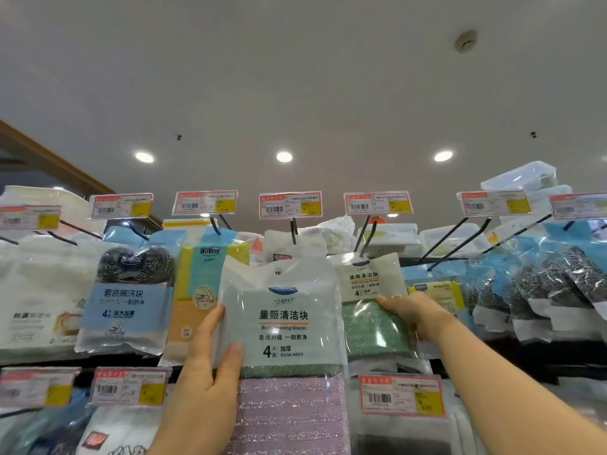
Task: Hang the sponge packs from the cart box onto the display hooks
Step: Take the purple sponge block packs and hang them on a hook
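The left hand (210, 362) grips a sponge pack (282, 320) by its lower left edge, thumb on the front and fingers curled behind, and holds it up in front of the display. The pack's hang hole sits near its top edge, just below the black hook (293, 229) that juts out under the middle price tag (290, 205). The hole is not yet on the hook, as far as can be seen; the pack looks to be lifted toward it.

The right hand (405, 311) reaches to a hung pack (372, 290) on the next hook to the right, fingers behind it and thumb on its front edge, seemingly steadying it or pushing it aside to make room.

So the step in hand is threading a pack onto a hook. The next move calls for raising the pack a little, lining the small hole up with the hook tip, and sliding it back along the rod. The film is soft and slippery, so the top may flop away from the tip; a second hand near the hole would help.

The cart box is out of view. The hook tip is partly lost against the white goods behind it, so its exact gap from the hole cannot be told. The left hand's fingers are hidden behind the pack. The side shelves are blurred.
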